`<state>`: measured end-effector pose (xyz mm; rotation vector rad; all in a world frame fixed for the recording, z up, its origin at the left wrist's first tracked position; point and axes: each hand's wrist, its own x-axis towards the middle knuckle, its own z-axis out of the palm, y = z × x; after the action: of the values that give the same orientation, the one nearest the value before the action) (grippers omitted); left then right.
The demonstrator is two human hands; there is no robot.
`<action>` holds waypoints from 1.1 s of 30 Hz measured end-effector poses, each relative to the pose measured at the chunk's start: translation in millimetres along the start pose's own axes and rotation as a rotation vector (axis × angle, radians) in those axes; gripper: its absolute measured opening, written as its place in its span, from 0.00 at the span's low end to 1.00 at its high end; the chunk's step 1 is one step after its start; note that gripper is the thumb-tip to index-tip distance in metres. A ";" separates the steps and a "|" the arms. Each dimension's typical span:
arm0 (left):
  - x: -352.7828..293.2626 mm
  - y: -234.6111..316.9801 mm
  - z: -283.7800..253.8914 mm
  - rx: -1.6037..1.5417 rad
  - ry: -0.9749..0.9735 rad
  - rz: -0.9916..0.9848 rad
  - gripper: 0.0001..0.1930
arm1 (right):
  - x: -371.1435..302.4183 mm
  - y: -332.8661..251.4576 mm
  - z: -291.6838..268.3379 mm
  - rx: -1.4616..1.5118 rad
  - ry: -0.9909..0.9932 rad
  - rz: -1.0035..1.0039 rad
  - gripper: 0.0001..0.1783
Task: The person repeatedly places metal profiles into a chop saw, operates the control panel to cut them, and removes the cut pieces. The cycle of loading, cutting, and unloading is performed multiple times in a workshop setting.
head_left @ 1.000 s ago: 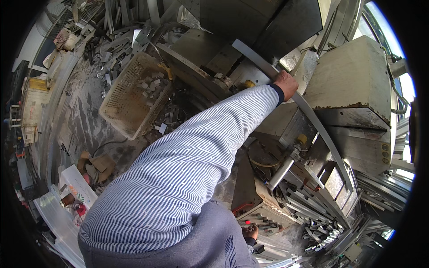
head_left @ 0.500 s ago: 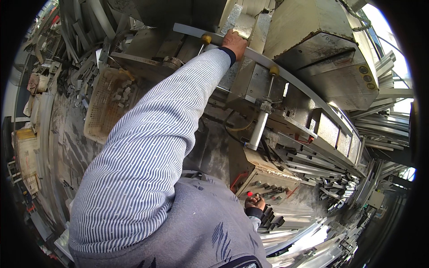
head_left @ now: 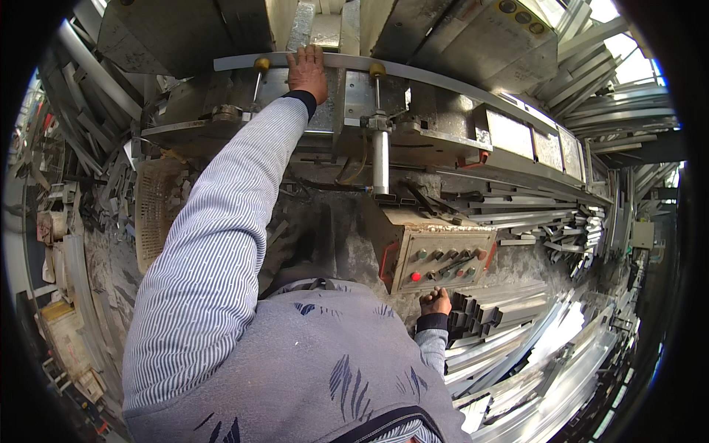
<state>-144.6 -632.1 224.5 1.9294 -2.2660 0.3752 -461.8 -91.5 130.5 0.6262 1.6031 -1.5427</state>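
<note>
Metal strip [head_left: 425,74] lies along the machine bed [head_left: 356,96]; probably stiff, light, slick. Best hold: between the yellow clamp tips [head_left: 377,69]. Hands well apart: left hand [head_left: 307,75] laid over strip, right hand [head_left: 436,302] near the control box [head_left: 443,255]; can't tell if either grips.

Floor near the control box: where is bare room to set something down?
Grey floor shows between the left sleeve and the control box. A smaller patch lies right of the box, between far metal bars and near metal bars. Below the box is crowded: the right hand and those near bars are there.
</note>
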 end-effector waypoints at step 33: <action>-513.2 -55.8 14.7 -0.780 -1.006 -0.302 0.22 | 35.1 -86.1 -7.1 -1.639 0.250 -0.795 0.37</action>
<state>-3.4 -157.2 78.8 2.0963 -1.8984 -1.5681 -552.1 -102.1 150.9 -0.8306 2.7319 -0.0938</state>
